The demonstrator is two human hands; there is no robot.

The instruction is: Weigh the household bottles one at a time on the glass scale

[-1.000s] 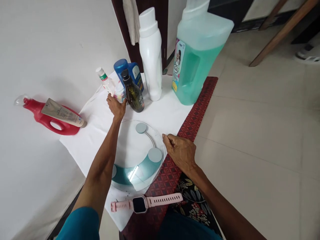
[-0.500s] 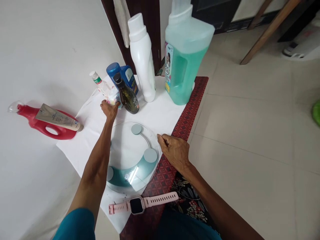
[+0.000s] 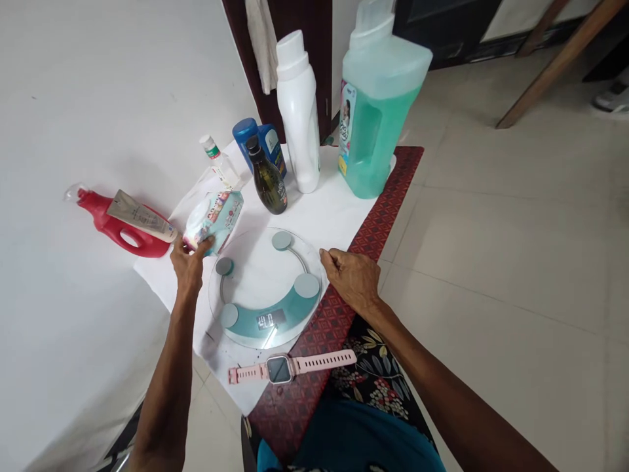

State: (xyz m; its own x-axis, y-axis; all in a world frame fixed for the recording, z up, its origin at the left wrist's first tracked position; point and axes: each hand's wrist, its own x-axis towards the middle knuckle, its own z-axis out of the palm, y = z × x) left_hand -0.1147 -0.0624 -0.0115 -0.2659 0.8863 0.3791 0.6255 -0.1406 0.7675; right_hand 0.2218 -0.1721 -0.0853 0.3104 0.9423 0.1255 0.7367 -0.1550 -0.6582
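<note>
My left hand (image 3: 189, 265) grips the near end of a pale teal and white wipes packet (image 3: 223, 213) with small printed figures, tilted above the white cloth. Beside it lies the round glass weighing scale (image 3: 265, 321), with grey foot pads and lit digits on its display. My right hand (image 3: 351, 278) is curled into a fist at the right rim of the scale, over the red patterned table edge. I see nothing in its fingers. In front of the scale a pink-strapped smartwatch (image 3: 280, 369) lies flat.
A red bottle (image 3: 105, 216) lies at the left with a beige tube (image 3: 140, 216) on it. Along the back stand a small clear bottle (image 3: 223, 167), a blue bottle (image 3: 246, 134), a dark green bottle (image 3: 269, 183), a tall white bottle (image 3: 299, 124) and a big green-liquid jug (image 3: 376, 124).
My left hand has pulled the wipes packet out from among the back bottles, toward me and left. Digits now show on the scale. My right fist stays by the rim; the view shifted slightly.
</note>
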